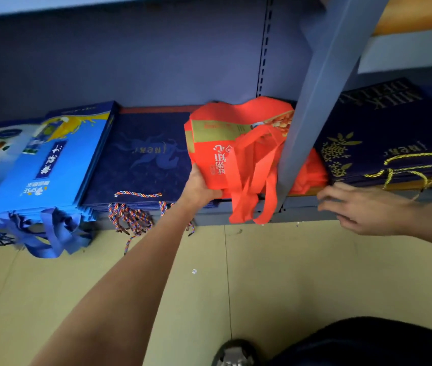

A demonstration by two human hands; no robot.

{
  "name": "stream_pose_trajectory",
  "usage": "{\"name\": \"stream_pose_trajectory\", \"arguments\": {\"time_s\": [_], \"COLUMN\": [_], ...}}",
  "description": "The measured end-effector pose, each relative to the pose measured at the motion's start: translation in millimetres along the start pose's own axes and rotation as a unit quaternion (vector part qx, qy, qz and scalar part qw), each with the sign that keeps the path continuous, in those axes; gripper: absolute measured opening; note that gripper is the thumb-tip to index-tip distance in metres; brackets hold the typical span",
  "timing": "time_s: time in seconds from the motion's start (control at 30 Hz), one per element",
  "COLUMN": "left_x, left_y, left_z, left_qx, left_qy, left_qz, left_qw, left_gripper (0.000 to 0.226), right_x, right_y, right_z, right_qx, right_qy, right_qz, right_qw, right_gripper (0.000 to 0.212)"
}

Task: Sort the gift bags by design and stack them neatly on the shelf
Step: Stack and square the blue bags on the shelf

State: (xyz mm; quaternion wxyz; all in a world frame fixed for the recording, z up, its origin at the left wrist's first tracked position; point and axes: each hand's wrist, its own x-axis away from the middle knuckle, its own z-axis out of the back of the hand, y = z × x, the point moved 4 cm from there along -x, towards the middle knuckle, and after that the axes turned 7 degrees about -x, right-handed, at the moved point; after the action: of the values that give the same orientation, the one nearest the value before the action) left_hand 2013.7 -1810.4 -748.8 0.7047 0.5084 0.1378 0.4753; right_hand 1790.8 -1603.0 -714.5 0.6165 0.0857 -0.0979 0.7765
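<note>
Left hand (pixel 199 187) gripping, right hand (pixel 362 207) loose.

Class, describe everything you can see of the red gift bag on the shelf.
The red fabric gift bag looks like soft non-woven cloth, with a gold band, white characters and a food picture. It lies flat on the grey metal shelf, its strap handles drooping over the front edge. The left hand grips its near corner; the grey upright post partly hides it.

Orange-red bag (pixel 236 143) with gold band, navy bags (pixel 141 157) with blue swirl, bright blue bags (pixel 54 167).
</note>
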Motion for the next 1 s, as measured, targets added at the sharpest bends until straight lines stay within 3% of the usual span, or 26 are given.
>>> {"name": "stream_pose_trajectory", "arguments": {"time_s": [0.17, 0.3, 0.37, 0.43, 0.53, 0.63, 0.73, 0.8, 0.9, 1.0], "left_x": [0.2, 20.6, 30.0, 28.7, 9.1, -3.5, -8.5, -13.2, -19.3, -7.4], "left_y": [-2.9, -14.1, -9.2, -2.4, -1.7, -8.2, -9.0, -8.1, -20.0, -17.1], "left_z": [11.8, 13.7, 9.0, 3.2, -0.8, -4.0, 5.0, 13.8, 17.0, 18.1], "left_qx": [-0.068, -0.233, -0.397, -0.521, -0.582, -0.617, -0.663, -0.671, -0.657, -0.61], "left_qy": [0.036, 0.088, 0.086, 0.067, -0.001, -0.056, -0.067, -0.066, -0.08, -0.012], "left_qz": [-0.023, -0.071, -0.149, -0.193, -0.168, -0.193, -0.236, -0.28, -0.29, -0.206], "left_qw": [0.997, 0.966, 0.902, 0.829, 0.795, 0.761, 0.707, 0.684, 0.691, 0.765], "left_gripper": [0.082, 0.101, 0.1, 0.081, 0.069, 0.069, 0.06, 0.056, 0.057, 0.064], "right_x": [1.8, 13.2, 16.4, 14.5, 1.9, -7.0, -17.0, -17.7, -17.7, -12.8], "right_y": [7.3, 17.0, 23.2, 25.4, 21.6, 23.8, 28.8, 36.2, 41.9, 48.2], "right_z": [17.9, 12.0, 5.4, 4.8, 12.7, 18.6, 12.1, 2.8, 2.5, 7.0], "right_qx": [-0.019, -0.005, 0.004, 0.021, 0.045, 0.062, 0.081, 0.071, 0.036, 0.023], "right_qy": [-0.012, -0.063, -0.087, -0.089, 0.01, 0.088, 0.057, -0.012, -0.056, -0.065], "right_qz": [-0.052, -0.094, -0.123, -0.141, -0.088, -0.096, -0.165, -0.224, -0.259, -0.269], "right_qw": [0.998, 0.994, 0.989, 0.986, 0.995, 0.99, 0.981, 0.972, 0.963, 0.961], "right_gripper": [0.04, 0.045, 0.048, 0.05, 0.044, 0.055, 0.078, 0.082, 0.082, 0.083]}}
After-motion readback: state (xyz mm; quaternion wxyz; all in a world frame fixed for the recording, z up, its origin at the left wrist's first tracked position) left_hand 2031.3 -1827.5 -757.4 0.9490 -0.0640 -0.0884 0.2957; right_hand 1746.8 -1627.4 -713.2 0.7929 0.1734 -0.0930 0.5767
